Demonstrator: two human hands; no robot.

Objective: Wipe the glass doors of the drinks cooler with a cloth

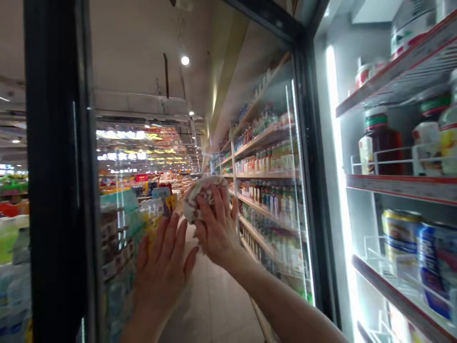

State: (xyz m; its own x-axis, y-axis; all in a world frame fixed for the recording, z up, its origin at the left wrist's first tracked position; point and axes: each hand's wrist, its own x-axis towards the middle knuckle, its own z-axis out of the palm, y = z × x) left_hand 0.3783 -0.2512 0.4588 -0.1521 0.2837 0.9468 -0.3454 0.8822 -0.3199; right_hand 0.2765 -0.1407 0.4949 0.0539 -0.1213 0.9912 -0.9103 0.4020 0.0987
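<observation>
My right hand [217, 228] presses a crumpled, pale patterned cloth [195, 197] flat against the glass pane [150, 62] of a tall refrigerator door. Its fingers lie spread over the cloth, and the forearm comes in from the lower right. Lower and to the left is my left hand [162, 267], raised with the fingers stretched out, holding nothing. Whether its palm touches the glass, I cannot tell. A black door frame [53, 171] borders the pane on the left, and another dark upright stands on the right.
At the right is a lit cooler with wire-fronted shelves [403, 188], holding a dark bottle [387, 143], a blue can [433, 267] and other drinks. Through or on the glass show shelves of bottles, a tiled aisle floor [214, 295] and ceiling lights [184, 60]. Blurred goods stand at the left.
</observation>
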